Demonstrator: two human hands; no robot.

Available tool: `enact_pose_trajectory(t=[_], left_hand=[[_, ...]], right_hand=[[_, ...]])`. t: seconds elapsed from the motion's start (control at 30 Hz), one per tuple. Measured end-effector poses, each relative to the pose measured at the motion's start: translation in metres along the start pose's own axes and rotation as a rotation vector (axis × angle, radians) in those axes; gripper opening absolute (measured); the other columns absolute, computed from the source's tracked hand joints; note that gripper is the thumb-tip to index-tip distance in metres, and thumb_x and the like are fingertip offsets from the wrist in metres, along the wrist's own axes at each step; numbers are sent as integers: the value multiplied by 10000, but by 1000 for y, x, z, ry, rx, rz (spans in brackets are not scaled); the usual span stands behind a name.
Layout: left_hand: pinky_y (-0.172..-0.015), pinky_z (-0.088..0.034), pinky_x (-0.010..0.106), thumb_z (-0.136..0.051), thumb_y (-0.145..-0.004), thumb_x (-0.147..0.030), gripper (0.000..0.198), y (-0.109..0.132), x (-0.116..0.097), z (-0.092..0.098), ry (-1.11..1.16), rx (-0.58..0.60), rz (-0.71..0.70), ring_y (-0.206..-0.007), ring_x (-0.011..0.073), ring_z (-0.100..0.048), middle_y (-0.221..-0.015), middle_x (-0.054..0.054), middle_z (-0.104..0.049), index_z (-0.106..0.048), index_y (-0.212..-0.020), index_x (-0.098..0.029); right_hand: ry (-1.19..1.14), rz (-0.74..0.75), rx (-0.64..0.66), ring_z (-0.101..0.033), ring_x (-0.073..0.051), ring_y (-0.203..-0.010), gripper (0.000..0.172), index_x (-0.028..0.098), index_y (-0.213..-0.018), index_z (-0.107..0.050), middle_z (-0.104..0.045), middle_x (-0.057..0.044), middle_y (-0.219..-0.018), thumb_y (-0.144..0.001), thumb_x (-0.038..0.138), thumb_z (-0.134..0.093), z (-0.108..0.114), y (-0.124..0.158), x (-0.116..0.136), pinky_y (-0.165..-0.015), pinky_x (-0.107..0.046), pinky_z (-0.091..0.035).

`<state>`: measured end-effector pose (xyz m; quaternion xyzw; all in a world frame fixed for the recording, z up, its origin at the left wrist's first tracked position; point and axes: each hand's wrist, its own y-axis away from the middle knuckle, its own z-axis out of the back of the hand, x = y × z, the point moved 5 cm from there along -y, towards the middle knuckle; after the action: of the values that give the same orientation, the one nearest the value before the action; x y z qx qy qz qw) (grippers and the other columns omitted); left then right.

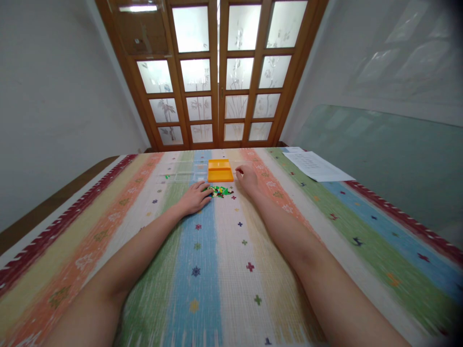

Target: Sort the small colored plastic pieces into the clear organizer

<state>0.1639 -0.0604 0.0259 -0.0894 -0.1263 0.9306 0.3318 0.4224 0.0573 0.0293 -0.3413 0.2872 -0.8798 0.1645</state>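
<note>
A small pile of green, yellow and dark pieces [221,192] lies on the striped tablecloth. My left hand [196,198] rests at the pile's left edge, fingers spread, palm down. Just behind the pile stands an open orange box [220,176]. To the right of the box is my right hand [247,179], its fingers curled together; whatever is between the fingertips is too small to make out. Clear trays [186,171] sit left of the orange box, with a few green pieces [167,177] in or by them.
Sheets of printed paper [314,165] lie on the tablecloth [197,246] at the back right. Behind the table are wood-framed glass doors [218,72]. A pale glass panel [383,164] stands along the right side.
</note>
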Motion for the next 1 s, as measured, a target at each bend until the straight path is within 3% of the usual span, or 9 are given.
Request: enact_pose_trajectory(t=[0.23,0.4,0.67,1.0], left_hand=[[-1238,-320,526,-568,-997,-365,380,0,-3,7,11,-58,-11,-1452,311,-397,-1485,87,-559,-654,-1356,-272],[-1167,-408,494,-600,-967,-276,245,-3,-13,16,49,-112,-82,-1310,282,-503,-1330,89,-624,-727,-1176,-262],[-1074,-455,477,-659,-936,-291,141,-4,-19,18,64,-102,-110,-1176,277,-544,-1174,82,-671,-757,-1028,-248],[-1047,-465,438,-617,-945,-253,152,-6,-19,15,122,-58,-124,-1125,251,-571,-1132,66,-682,-761,-995,-253]], right_hand=[[6,86,41,-599,-248,-965,172,207,-964,-716,-728,-81,-986,-915,170,-555,-4,9,20,-883,-372,-455],[-7,164,68,-592,-263,-989,165,207,-967,-717,-723,-92,-990,-922,150,-568,-6,14,38,-905,-387,-456],[-1,210,95,-586,-258,-985,155,216,-971,-711,-717,-83,-981,-931,138,-582,-10,17,44,-899,-377,-459],[24,219,139,-593,-253,-976,149,216,-966,-720,-722,-83,-970,-952,175,-577,-8,19,54,-887,-372,-465]])
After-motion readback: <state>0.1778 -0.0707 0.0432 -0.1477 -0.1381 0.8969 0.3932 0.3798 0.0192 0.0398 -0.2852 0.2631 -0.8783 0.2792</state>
